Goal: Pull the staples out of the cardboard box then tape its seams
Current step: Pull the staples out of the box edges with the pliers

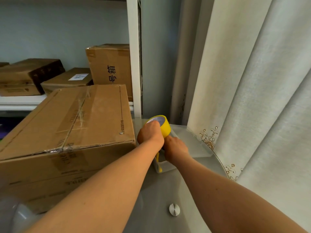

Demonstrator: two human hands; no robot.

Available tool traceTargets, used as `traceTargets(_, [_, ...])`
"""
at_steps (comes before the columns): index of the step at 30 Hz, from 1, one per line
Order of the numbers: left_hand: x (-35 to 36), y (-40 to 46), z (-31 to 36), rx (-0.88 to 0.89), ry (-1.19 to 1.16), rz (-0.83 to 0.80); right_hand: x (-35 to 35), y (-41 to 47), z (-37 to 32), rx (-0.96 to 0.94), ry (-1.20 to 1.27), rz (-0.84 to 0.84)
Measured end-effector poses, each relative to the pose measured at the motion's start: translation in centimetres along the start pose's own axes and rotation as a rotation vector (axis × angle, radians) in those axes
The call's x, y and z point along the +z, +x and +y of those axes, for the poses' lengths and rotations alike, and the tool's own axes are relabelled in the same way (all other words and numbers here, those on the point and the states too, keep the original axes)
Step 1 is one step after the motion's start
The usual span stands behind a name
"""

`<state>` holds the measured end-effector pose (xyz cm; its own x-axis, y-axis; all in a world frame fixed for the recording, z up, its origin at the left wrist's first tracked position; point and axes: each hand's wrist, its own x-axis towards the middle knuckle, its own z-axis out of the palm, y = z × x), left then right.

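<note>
Your left hand grips the yellow tape roll just right of the cardboard box while your right hand pinches its sticky, floppy free end, so hold the stiff light roll by its core.

You can read only one marking cleanly: black characters "号箱", turned sideways, on the front of the upright box on the shelf. The big cardboard box on the table has a small vertical line of print along its right top edge, plus faded print under the old clear tape and upside-down lettering on its front face; all too small or blurred to read. The white label on the flat box behind has blue print, illegible. The tape roll shows core print, unreadable.
</note>
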<state>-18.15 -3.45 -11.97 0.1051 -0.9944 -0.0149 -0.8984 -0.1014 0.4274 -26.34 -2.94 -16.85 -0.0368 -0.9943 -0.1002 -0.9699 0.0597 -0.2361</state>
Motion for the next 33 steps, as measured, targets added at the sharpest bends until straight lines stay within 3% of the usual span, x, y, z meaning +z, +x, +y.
traceTargets(5, [-0.4,-0.3,0.3,0.009,-0.086,0.030,-1.0,-0.1,-0.2,0.061,0.165,0.010])
traceTargets(8, [-0.7,-0.5,0.2,0.034,-0.016,0.000,-2.2,0.2,0.2,0.148,0.364,0.049])
traceTargets(14, [-1.3,-1.2,0.0,0.086,0.037,-0.063,-4.8,0.5,2.2,0.362,0.962,0.223])
traceTargets(20, [-0.1,-2.2,0.2,0.152,0.115,-0.164,-5.8,-0.7,3.3,0.335,0.931,0.370])
traceTargets(27, [1.7,-2.1,-0.8,0.251,0.063,-0.233,-5.6,-1.6,3.2,0.257,0.911,0.206])
traceTargets(29, [2.0,-2.2,-1.1,0.219,0.109,-0.203,-5.1,-1.6,2.8,0.243,0.910,0.193])
traceTargets(33, [2.7,-2.0,-1.9,0.108,0.010,-0.335,-5.0,-1.5,2.6,0.237,0.903,0.179])
